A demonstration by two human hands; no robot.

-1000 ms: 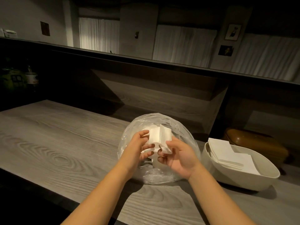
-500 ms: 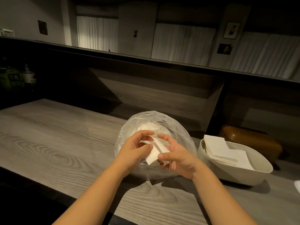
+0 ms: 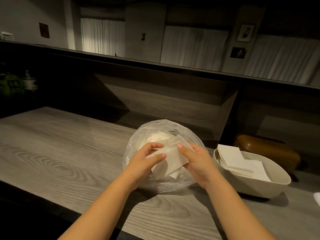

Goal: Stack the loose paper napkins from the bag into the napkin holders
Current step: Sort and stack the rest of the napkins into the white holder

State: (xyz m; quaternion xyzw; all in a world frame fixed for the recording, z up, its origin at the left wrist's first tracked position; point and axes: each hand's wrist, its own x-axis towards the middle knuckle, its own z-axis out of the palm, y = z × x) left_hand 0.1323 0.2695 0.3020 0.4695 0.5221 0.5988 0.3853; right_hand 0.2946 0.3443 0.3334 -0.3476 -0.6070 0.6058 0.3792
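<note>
Now both hands, left hand (image 3: 147, 157) and right hand (image 3: 195, 157), pinch one napkin (image 3: 170, 160) above the bag (image 3: 138, 141); the holder (image 3: 259, 186) stands right of the bag, nearer the right hand.

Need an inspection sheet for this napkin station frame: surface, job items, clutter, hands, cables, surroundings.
Surface: grey wood-grain counter, dim light.
Job's things: clear plastic bag of loose napkins at centre; one white napkin held above it; cream napkin holder to the right of the bag, already holding a stack of napkins.
Clutter: brown object behind the holder; white scrap at the right edge.
Grippers: left hand and right hand both pinch the napkin.
Cables: nothing seen.
Surroundings: raised ledge behind the counter; bottles far left, curtains and wall pictures beyond.
</note>
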